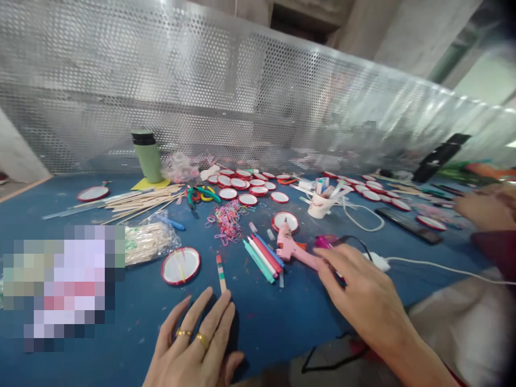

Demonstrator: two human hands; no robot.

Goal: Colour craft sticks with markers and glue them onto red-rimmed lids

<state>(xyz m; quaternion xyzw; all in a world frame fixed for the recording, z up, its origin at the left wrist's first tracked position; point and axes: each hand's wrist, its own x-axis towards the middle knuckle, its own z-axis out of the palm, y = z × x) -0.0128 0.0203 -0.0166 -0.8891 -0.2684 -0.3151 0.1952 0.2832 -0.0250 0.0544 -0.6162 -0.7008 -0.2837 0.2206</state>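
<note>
Left hand, ringed and loosely spread palm-down, lays its fingertips at the near end of a striped stick, seemingly to steady it; the right hand pinches a pink glue gun by its handle, nozzle at a red-rimmed lid, perhaps to catch drips.

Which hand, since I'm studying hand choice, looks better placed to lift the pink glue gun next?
Probably the right hand: it is at the handle end of the pink glue gun. The left hand is farther off, near the striped stick, with the pens between it and the gun.
</note>
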